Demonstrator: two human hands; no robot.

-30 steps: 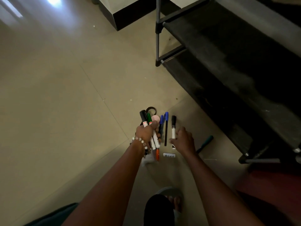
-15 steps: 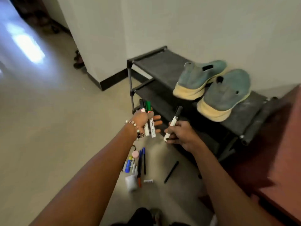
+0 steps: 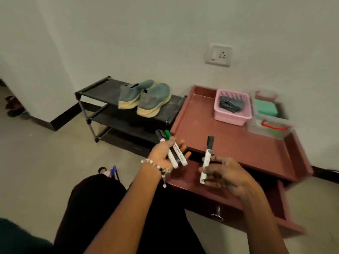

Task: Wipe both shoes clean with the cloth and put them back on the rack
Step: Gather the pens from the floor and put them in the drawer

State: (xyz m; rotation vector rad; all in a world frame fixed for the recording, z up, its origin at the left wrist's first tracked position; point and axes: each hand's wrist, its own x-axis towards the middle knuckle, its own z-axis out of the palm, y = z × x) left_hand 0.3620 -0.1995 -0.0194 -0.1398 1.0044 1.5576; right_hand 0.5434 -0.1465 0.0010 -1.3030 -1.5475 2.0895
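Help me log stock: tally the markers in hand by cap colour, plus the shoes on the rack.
Black-capped markers: 2, one in the left hand, one in the right hand
Green-capped marker: 1, left hand
Shoes on the rack: 2
Total: 5

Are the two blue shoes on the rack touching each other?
Touching. In the head view the left shoe presses against the right shoe on the rack; no gap shows between them.

Black rack (image 3: 95, 92) with two shoes (image 3: 146, 99) on top; maroon table (image 3: 229, 143) under pink basket (image 3: 232, 107).
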